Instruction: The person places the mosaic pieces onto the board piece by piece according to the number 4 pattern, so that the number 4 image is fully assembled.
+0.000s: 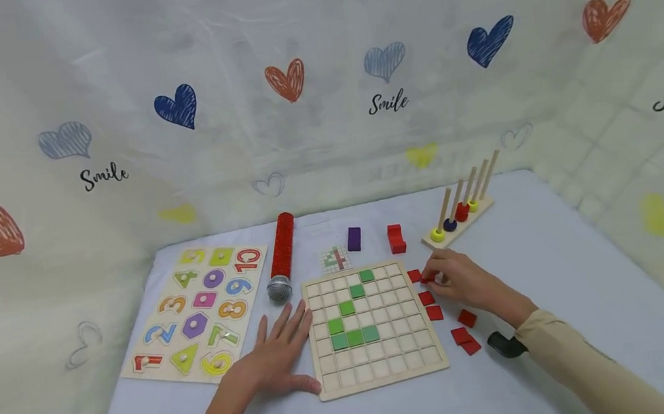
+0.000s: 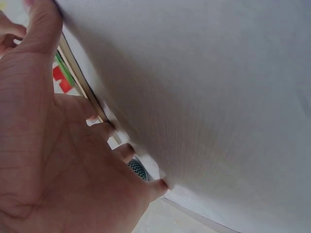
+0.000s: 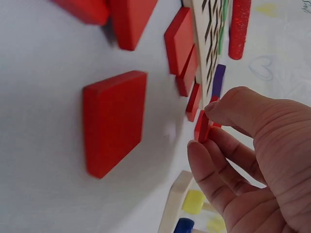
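Observation:
A wooden grid board lies flat on the table, with several green square tiles set in its cells. My left hand rests with spread fingers at the board's left edge, thumb at its lower left corner; its palm fills much of the left wrist view. At the board's upper right corner, my right hand pinches a red square tile between thumb and fingers. More red tiles lie along the board's right side, and one large in the right wrist view is a loose tile.
Left of the board lies a number and shape puzzle, with a red microphone beside it. Behind the board are a small pattern card, a purple block and a red block. A peg stacker stands behind my right hand.

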{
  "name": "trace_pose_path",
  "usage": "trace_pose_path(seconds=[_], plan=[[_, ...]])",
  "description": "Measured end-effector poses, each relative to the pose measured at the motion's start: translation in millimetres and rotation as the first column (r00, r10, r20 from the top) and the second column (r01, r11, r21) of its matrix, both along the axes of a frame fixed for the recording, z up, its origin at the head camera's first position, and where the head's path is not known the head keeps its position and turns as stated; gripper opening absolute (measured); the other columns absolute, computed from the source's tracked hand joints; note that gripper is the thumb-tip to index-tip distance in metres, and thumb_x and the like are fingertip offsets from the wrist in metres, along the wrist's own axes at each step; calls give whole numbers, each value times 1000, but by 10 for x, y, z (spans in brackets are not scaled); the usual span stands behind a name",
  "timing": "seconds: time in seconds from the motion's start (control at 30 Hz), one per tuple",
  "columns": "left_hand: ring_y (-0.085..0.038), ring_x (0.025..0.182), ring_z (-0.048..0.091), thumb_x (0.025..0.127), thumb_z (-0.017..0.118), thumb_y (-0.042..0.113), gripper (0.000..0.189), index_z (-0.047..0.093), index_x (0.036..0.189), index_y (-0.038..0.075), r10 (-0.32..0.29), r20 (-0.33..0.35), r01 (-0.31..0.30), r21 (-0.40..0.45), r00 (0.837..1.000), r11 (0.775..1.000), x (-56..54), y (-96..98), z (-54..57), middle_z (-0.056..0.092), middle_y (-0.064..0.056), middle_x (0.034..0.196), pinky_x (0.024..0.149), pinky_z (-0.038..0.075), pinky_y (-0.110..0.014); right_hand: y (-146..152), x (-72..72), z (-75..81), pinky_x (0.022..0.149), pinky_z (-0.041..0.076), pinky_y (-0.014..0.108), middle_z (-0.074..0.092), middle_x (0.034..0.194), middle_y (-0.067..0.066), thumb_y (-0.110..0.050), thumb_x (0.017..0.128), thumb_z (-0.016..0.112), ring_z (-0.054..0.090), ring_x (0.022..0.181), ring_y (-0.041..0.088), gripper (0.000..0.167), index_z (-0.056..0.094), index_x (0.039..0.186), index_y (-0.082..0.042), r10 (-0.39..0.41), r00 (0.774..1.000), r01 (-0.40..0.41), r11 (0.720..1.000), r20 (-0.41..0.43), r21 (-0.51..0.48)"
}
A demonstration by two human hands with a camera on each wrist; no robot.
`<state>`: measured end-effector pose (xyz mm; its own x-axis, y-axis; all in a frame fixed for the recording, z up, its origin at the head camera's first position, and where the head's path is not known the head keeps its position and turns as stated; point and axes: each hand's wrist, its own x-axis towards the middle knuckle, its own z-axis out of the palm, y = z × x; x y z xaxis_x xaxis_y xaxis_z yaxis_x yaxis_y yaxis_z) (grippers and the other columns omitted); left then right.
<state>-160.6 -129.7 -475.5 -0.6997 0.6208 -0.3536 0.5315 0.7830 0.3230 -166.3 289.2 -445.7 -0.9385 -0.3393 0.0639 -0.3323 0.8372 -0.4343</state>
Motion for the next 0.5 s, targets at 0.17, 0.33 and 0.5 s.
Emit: trace_pose_path(seconds=[0.17,0.33,0.5], plan=[[-34,171,-5,79,74,82,131,10,174,18,-7,-1,7,-7,1000,1000,-20,42,4,-2,-3,184,132,-1,-73,-33,-6,53,76,65,33,67,99,2,3,88,83,67,92,23,16,75,96,-9,62,996,-64,998,-62,-25],[-34,171,-4,79,75,81,131,10,174,19,8,4,-8,-5,1000,1000,-14,41,3,-1,-2,184,132,-1,-73,-144,-68,81,77,65,34,68,102,3,1,89,82,66,91,21,14,76,97,-8,142,987,-146,988,-76,-49],[-34,171,-4,79,76,79,130,10,174,19,13,6,-13,-3,1000,1000,1,17,17,-1,-2,184,132,-1,-73,-343,-118,76,79,63,31,68,107,5,-2,92,81,63,97,22,11,77,100,-8,195,980,-198,979,-49,-52]])
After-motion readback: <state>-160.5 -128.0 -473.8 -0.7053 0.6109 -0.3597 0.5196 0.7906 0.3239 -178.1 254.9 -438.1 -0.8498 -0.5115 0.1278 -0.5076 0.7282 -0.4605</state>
